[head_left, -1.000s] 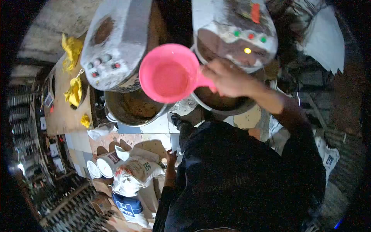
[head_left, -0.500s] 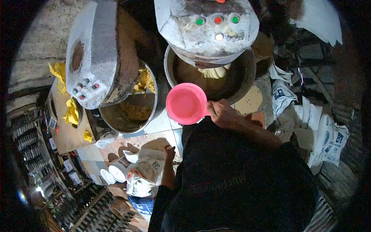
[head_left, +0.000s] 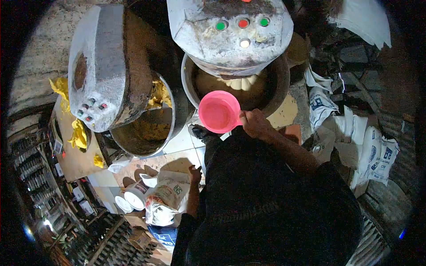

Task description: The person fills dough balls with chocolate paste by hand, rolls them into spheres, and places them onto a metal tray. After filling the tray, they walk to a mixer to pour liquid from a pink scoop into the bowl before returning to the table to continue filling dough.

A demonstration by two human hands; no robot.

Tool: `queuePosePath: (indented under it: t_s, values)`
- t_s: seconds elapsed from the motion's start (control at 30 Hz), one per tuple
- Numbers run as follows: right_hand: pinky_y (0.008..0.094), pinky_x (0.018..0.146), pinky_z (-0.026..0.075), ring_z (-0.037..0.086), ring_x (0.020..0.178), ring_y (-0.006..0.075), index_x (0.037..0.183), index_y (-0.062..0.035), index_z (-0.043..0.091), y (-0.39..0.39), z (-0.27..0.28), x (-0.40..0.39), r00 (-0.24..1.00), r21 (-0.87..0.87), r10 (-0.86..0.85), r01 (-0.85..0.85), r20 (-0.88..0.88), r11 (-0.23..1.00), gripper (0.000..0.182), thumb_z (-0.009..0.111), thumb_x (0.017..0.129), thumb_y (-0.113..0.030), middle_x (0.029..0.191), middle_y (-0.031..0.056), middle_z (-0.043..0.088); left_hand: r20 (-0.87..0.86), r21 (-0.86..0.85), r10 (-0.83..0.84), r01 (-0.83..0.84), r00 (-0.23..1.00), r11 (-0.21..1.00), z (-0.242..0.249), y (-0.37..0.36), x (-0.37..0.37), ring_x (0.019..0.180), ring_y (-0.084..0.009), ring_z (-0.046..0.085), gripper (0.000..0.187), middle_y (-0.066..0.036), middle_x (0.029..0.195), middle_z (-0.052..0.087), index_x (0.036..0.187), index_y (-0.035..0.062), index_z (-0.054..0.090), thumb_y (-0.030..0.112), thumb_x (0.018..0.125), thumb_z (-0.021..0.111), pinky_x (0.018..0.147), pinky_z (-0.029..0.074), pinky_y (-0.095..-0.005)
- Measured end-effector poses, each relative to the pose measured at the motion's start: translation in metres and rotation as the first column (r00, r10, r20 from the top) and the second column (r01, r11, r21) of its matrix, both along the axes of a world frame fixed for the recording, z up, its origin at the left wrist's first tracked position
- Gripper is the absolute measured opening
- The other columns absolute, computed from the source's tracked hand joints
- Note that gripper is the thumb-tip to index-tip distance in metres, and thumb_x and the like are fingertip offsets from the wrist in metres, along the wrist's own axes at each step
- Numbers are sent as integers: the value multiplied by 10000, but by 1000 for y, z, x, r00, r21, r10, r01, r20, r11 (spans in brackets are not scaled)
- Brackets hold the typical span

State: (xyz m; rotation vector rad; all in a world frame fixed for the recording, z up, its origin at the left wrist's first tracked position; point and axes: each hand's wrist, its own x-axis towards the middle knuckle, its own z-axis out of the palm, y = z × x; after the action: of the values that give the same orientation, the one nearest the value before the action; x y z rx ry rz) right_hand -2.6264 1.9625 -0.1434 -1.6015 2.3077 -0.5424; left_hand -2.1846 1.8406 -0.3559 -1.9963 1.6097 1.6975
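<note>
Two mixers: left mixer (head_left: 100, 57) and right mixer (head_left: 230, 46), grimy, above left bowl (head_left: 172, 119) and right bowl (head_left: 188, 84).
Pink dipper (head_left: 215, 111): overlapping the right bowl's near edge in view; contact unclear.
Right hand (head_left: 256, 124): fingers wrapped around the dipper's handle.
Left hand (head_left: 194, 174): near the printed sack, fingers partly bent; exact closure cannot be told.
Floor (head_left: 179, 144): pale and tan tiles, stained.
Tabletop (head_left: 71, 164): brown, at left, bearing yellow material (head_left: 78, 134).
Printed sack (head_left: 171, 195): "NS" readable.
Blue bag (head_left: 163, 236): white lettering, partly hidden.
Right-side sacks (head_left: 377, 155): blue print, too small to read.
</note>
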Motion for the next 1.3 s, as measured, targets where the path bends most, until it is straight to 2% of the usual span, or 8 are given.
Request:
queuePosePath:
  t_s: [0.1, 0.3, 0.37, 0.53, 0.7, 0.9, 1.17, 1.3]
  values:
    - [453, 588, 474, 587, 629, 325, 1108, 74, 549, -2, -16, -6, 998, 43, 55, -56, 26, 997, 360, 532, 843, -170, 772, 148, 582, -159, -20, -7, 4, 987, 1000, -30, -2, 33, 615, -175, 576, 459, -121, 913, 607, 1212, 91, 414, 152, 841, 677, 588, 477, -334]
    - [437, 591, 433, 515, 708, 283, 1105, 11, 595, 6, -49, -2, 935, -216, 51, -134, -351, 967, 283, 506, 892, -155, 869, 176, 584, 45, 68, 24, -27, 999, 997, 19, -13, 4, 748, -190, 602, 377, -123, 922, 610, 1149, 104, 544, 134, 807, 699, 774, 461, -380]
    - [447, 593, 448, 536, 726, 304, 1100, 24, 593, -2, -21, -1, 972, -55, 49, -64, -228, 996, 289, 493, 896, -154, 870, 187, 589, 139, 99, 32, -46, 990, 994, 34, -14, -1, 792, -195, 611, 353, -123, 925, 611, 1127, 109, 587, 128, 795, 706, 836, 456, -395]
    - [483, 642, 487, 576, 787, 377, 1115, 38, 583, -5, -35, -5, 994, 74, 44, -52, 102, 996, 324, 448, 918, -181, 871, 227, 597, -310, -30, -208, 209, 928, 977, -46, -28, 70, 922, -249, 580, 413, -109, 974, 602, 1116, 91, 623, 135, 732, 768, 917, 399, -448]
    - [492, 692, 497, 580, 797, 385, 1108, 54, 581, -7, -23, 0, 995, 121, 29, -40, 91, 992, 332, 453, 911, -180, 887, 236, 596, -241, -201, -229, 182, 943, 963, -52, -18, 75, 935, -258, 564, 427, -136, 1015, 603, 1137, 128, 601, 117, 743, 764, 827, 445, -425]
    - [474, 693, 477, 558, 766, 358, 1130, 53, 572, 1, -58, 11, 962, -151, 28, -71, -272, 986, 350, 520, 849, -149, 896, 195, 582, -220, 126, 140, -114, 965, 985, 13, -14, 31, 710, -214, 578, 478, -150, 988, 610, 1217, 148, 418, 85, 821, 679, 619, 478, -334]
    - [446, 658, 462, 543, 693, 319, 1081, 67, 582, -5, -52, 6, 999, 1, 48, -48, 0, 999, 325, 497, 851, -147, 808, 170, 566, 45, 53, 42, -45, 998, 998, -52, -9, 54, 690, -210, 619, 462, -157, 956, 628, 1215, 124, 396, 188, 846, 667, 573, 503, -326]
    - [474, 651, 469, 572, 688, 353, 1056, 58, 586, -7, -33, 6, 988, -16, -75, 78, 134, 997, 316, 485, 846, -155, 793, 187, 598, -71, -69, -102, 97, 992, 993, -28, -12, 42, 734, -210, 640, 429, -149, 963, 626, 1199, 89, 436, 199, 854, 664, 589, 515, -334]
